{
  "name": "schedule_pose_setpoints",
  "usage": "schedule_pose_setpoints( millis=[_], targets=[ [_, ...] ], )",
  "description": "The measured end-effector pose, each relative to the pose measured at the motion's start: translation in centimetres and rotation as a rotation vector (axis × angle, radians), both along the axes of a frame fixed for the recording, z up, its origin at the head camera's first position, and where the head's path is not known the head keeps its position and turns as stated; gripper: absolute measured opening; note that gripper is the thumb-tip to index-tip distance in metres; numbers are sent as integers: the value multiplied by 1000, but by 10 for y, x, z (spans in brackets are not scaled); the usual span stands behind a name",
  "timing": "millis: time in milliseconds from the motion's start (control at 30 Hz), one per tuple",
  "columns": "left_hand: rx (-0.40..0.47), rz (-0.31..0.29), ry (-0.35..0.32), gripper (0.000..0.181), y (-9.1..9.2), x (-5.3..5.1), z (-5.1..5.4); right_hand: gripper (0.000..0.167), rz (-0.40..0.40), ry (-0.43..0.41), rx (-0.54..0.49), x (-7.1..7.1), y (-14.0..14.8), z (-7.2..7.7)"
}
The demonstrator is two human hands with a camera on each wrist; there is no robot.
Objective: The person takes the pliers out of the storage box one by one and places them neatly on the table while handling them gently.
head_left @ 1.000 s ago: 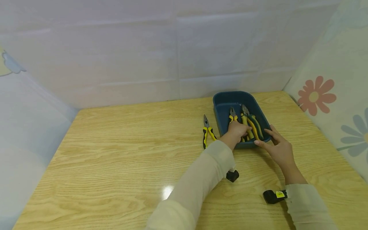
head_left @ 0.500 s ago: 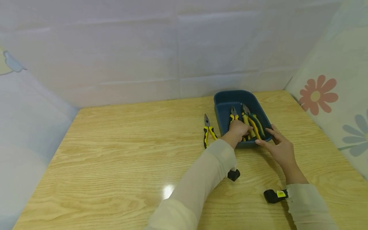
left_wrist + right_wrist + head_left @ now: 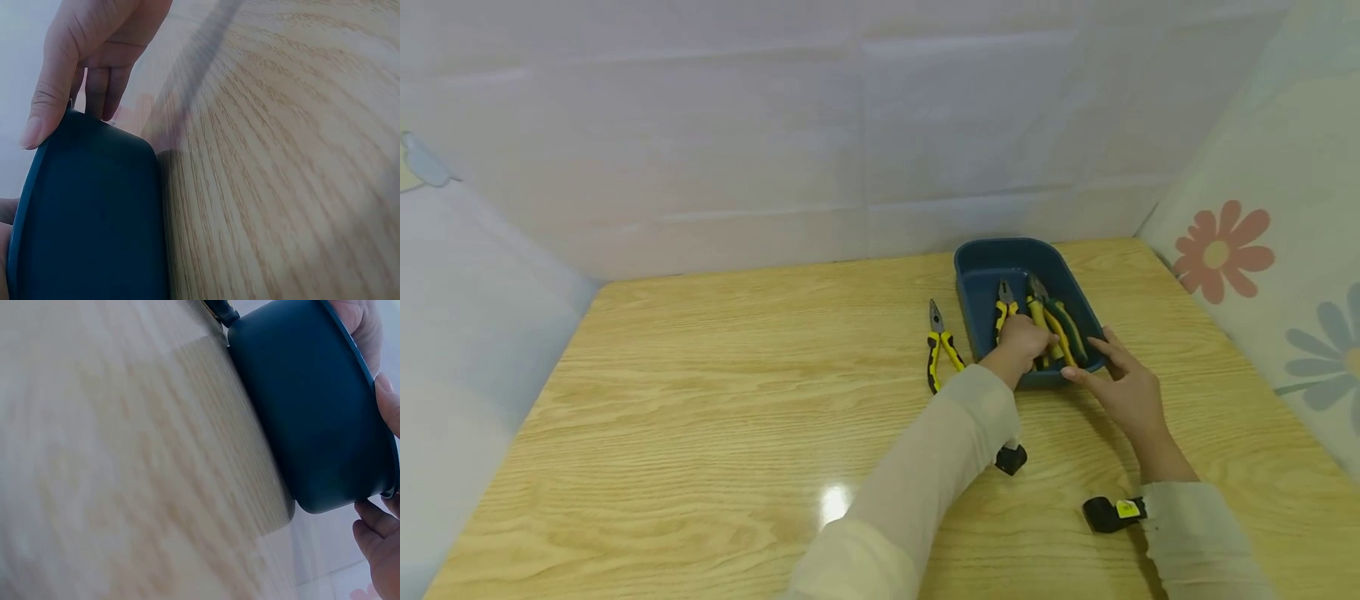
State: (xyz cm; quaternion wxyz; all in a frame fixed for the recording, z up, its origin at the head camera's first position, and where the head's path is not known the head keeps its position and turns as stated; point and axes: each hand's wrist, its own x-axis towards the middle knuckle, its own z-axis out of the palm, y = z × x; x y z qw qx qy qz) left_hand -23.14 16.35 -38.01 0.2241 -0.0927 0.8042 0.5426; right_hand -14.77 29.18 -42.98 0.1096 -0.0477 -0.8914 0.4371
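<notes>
In the head view a dark blue tray [image 3: 1000,247] stands near the table's back edge. My left hand [image 3: 1025,339] reaches into it and grips the black-and-yellow handles of a pair of pliers [image 3: 1006,293], whose jaws point to the back. The fingers are mostly hidden. Beside it lie further pliers with green and yellow handles [image 3: 1063,321]. My right hand [image 3: 1123,390] pinches the tray's front right corner, thumb on the near rim and fingers along the right side. In the right wrist view the right hand [image 3: 384,550] holds the blue tray wall.
Long-nose pliers [image 3: 942,333] with black-and-yellow handles lie on the wooden table [image 3: 722,400], just left of the tray. White cloth [image 3: 760,167] hangs behind the table, and a flower-printed cloth [image 3: 1292,350] hangs on the right.
Both hands and the tray keep nearly the same places. The head view shifts only slightly.
</notes>
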Motion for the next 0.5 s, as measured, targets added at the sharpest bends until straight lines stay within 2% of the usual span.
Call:
schedule_pose_setpoints(
  millis=[267, 367, 500],
  targets=[
    [-16, 20, 17, 21, 2, 0, -1, 67, 5, -24, -27, 8, -15, 22],
    [-24, 22, 18, 19, 4, 0, -1, 67, 2, -19, -18, 7, -12, 20],
    [-90, -4, 18, 20, 6, -1, -2, 67, -7, -15, 5, 1, -3, 6]
  ],
)
